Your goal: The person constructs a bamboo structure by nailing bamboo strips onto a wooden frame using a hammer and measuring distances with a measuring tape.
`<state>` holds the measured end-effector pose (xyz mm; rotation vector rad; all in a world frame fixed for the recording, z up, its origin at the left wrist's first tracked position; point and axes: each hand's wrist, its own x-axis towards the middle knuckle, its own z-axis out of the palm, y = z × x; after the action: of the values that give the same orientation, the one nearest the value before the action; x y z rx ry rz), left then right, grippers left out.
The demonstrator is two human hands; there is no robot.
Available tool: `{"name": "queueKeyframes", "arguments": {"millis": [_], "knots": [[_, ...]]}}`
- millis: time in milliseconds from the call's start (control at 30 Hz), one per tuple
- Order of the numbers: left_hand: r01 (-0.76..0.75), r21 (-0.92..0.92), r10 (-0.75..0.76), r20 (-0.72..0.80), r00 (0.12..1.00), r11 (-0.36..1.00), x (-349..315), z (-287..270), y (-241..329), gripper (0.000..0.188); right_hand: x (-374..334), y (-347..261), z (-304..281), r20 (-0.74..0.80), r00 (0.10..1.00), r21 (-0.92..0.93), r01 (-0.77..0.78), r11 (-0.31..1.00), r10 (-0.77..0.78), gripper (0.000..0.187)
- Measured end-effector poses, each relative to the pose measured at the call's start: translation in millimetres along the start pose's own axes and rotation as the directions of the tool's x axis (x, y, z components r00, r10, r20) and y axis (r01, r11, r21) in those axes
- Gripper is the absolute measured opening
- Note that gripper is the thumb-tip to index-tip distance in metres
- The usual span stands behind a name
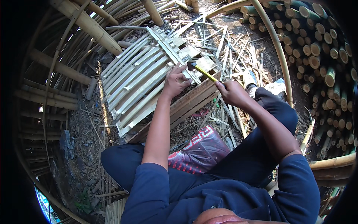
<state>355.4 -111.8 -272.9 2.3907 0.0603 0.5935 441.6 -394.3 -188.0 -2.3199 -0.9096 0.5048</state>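
Observation:
My right hand (232, 91) is wrapped round the yellow handle of a hammer (205, 72). The dark hammer head is over the near right end of a pale crosswise strip (164, 45). Close beside that head, my left hand (175, 81) rests on the strip with its fingers curled and pinched; whatever they hold is too small to make out. Under the strip lie several long, pale bamboo slats (140, 78), side by side with gaps between them. They rest on a low wooden stand (195, 96) with a planked side.
Bamboo scraps (233, 56) litter the ground beyond and to the right. A large stack of cut bamboo poles (317, 52) fills the right side. Thick bamboo posts (89, 28) stand at the left. A printed red and dark cloth (201, 151) lies between my crossed legs.

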Motion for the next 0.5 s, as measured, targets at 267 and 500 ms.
{"name": "queueKeyframes", "arguments": {"millis": [267,500], "knots": [[-0.004,0.035,0.003,0.018,1.0,0.999,2,5,-7,0.032,-15,2,2,0.056,0.998,-0.006,-0.002,1.0,0.002,0.062],[0.014,-0.032,-0.014,0.016,1.0,0.999,2,4,-12,0.034,-17,-1,7,0.017,0.999,-0.035,0.041,0.999,-0.04,0.06]]}}
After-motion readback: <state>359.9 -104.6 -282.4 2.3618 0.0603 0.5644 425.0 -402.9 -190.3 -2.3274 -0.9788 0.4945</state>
